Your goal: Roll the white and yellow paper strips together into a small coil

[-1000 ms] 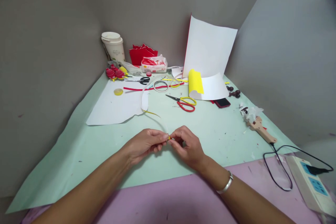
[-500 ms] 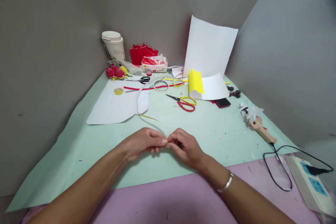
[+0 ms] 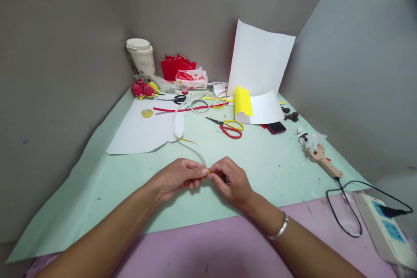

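My left hand (image 3: 180,178) and my right hand (image 3: 232,183) meet fingertip to fingertip above the green sheet. Between thumbs and forefingers they pinch the end of a long, narrow strip (image 3: 196,151), pale on one face and yellow on the other. Only a tiny yellow bit shows at the fingertips; its exact shape is hidden. From there the strip curves away, twists over the white paper (image 3: 143,132) and arcs back toward the tape rolls. Ahead of my right hand lie scissors (image 3: 228,127) with one yellow and one red handle.
A glue gun (image 3: 322,160) lies right, its cord near the power strip (image 3: 382,226). Behind are black scissors (image 3: 178,99), a tape roll (image 3: 200,106), a red strip (image 3: 163,109), yellow corrugated paper (image 3: 243,102), a phone (image 3: 276,127), a tissue pack (image 3: 191,79) and a lidded cup (image 3: 141,58).
The far loop of the strip has shifted slightly right and twisted, showing a broader white face. Both hands stay nearly in place, with the pinched yellow end slightly higher and more visible.
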Motion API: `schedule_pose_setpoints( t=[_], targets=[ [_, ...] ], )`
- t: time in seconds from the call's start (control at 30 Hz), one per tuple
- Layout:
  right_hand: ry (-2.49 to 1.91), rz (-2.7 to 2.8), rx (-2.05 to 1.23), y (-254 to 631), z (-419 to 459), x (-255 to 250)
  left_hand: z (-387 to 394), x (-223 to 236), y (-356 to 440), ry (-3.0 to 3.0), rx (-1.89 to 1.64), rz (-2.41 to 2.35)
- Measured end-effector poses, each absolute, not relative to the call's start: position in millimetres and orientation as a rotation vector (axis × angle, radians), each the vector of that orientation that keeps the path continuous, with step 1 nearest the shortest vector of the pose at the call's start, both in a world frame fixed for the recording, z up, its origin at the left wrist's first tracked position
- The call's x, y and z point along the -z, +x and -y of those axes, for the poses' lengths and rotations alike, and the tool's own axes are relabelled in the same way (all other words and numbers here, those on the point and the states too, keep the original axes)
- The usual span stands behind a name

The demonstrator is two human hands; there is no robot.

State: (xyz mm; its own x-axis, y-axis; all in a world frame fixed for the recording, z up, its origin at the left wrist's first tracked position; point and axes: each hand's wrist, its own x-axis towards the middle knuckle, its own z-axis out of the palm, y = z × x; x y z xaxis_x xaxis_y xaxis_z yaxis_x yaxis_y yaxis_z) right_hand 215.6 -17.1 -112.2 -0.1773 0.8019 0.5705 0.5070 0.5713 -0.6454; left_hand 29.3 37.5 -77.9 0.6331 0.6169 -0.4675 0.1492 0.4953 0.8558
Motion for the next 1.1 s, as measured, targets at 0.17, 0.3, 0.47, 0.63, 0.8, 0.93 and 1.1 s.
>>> schedule_pose_setpoints(
  t=[0.17,0.3,0.47,0.63,0.8,0.93,1.1],
  targets=[
    [-1.026,1.887,-0.531,219.7,16.1,112.2,-39.9,77.1,25.7,1.106,-0.286,-0.856],
    [-1.024,1.908,-0.585,219.9,16.2,112.2,-40.3,77.5,26.1,1.116,-0.269,-0.859],
    [-1.057,1.826,-0.436,215.9,16.7,113.3,-36.9,78.6,30.2,1.045,-0.345,-0.892],
    [-1.054,1.834,-0.352,214.7,17.4,113.0,-35.8,78.3,30.1,1.032,-0.338,-0.878],
    [-1.014,1.869,-0.404,216.1,17.0,112.0,-37.7,76.1,28.1,1.041,-0.298,-0.851],
    [-1.009,1.876,-0.476,217.8,16.5,111.9,-38.8,76.5,26.9,1.07,-0.294,-0.838],
    [-1.018,1.912,-0.633,221.3,15.3,109.7,-39.7,76.1,24.1,1.155,-0.258,-0.847]
  ],
)
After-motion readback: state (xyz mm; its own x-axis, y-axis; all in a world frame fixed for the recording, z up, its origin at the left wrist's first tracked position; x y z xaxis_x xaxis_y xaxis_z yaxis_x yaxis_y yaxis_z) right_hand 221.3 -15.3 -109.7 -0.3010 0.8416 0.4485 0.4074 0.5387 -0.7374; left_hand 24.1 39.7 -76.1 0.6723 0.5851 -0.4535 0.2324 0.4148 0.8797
